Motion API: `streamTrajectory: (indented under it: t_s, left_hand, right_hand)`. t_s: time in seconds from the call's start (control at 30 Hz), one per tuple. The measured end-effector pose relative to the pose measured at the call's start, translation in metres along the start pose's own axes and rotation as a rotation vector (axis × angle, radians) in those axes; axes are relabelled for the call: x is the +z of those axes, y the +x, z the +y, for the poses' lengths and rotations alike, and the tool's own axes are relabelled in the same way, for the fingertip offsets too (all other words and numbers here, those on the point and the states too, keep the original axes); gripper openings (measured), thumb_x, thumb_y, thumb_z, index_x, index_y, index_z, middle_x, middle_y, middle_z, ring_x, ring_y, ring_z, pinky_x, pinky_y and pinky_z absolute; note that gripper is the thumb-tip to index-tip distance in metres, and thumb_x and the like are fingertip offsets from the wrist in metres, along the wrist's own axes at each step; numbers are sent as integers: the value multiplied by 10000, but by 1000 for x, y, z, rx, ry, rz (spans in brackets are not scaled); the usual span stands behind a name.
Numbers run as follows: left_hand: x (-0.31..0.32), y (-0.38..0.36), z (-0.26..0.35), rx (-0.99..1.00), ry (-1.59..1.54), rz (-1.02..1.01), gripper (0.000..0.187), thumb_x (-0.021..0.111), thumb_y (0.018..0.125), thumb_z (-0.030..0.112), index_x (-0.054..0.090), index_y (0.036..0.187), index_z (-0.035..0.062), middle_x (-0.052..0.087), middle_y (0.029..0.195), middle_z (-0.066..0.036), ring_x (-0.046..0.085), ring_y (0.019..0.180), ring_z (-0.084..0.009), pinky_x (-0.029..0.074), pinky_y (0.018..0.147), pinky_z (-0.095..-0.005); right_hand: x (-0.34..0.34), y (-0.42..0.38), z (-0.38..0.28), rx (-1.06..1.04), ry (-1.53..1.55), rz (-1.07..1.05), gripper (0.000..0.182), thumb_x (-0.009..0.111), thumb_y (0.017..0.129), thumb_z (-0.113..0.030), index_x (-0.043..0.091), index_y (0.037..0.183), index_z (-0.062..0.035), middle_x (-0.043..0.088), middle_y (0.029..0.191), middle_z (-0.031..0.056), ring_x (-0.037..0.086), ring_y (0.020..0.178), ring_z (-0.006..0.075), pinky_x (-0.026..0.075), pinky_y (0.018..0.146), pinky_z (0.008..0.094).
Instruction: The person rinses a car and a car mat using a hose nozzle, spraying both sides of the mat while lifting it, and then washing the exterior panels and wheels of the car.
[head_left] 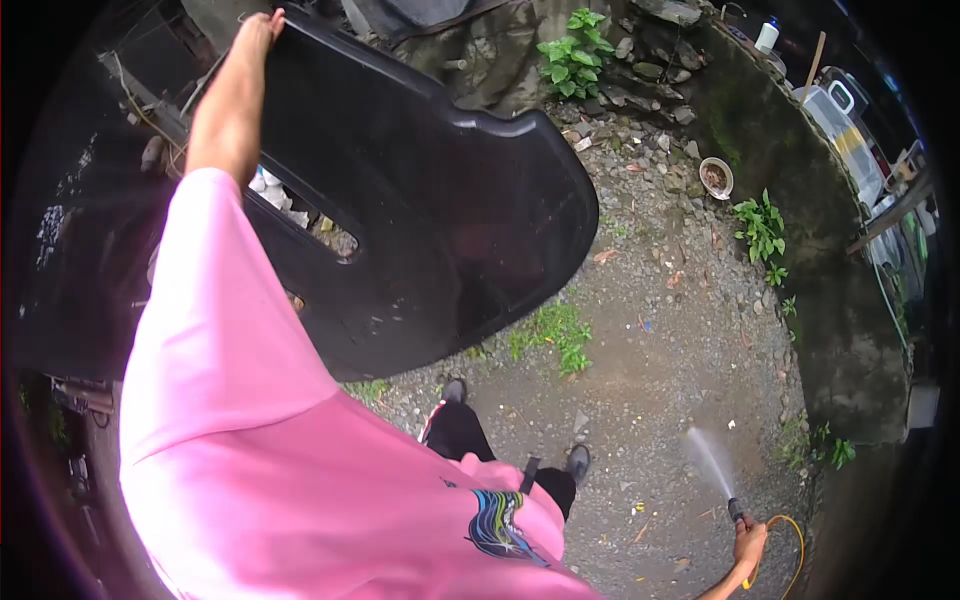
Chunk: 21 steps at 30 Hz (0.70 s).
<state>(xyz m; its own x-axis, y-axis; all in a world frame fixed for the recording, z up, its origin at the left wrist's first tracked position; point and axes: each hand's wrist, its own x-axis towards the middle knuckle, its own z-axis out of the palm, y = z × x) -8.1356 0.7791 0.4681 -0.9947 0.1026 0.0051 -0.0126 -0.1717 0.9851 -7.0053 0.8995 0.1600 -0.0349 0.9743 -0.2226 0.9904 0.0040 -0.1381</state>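
Holds the black mat (450, 200) by a corner in the left hand (262, 28), likely to keep it raised over the gravel (655, 275), and grips the nozzle (736, 508) in the right hand (750, 545), spraying clear of the mat.

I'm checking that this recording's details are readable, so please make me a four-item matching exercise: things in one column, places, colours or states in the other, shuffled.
Column 1
1. Mat
2. Nozzle
3. Hose
4. Bowl

Column 2
A. Yellow, curving beside the right hand
B. On the gravel, near the dark wall
C. Black, gripped at its edge by the left hand
D. In the right hand, spraying water

Right pairs: 1-C, 2-D, 3-A, 4-B
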Motion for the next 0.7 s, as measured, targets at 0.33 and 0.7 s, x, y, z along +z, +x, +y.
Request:
streamTrajectory:
  t_s: [0.33,0.7]
  left_hand:
    - [-107,-112,-394,458,978,-844,444,604,806,253,475,1181,55,471,1223,-192,388,1205,-345,332,986,-391]
    - [-476,-495,-570,-1550,412,165,747,581,788,412,243,1353,60,213,1404,-200,225,1302,-309,239,1027,-490]
  right_hand:
    - [-52,-176,-184,340,-251,-214,418,569,817,-370,637,880,38,611,785,268,618,701,334,443,637,444]
    - [-65,-231,-221,418,-178,-208,439,562,814,-400,641,908,22,617,801,262,631,803,341,459,646,442]
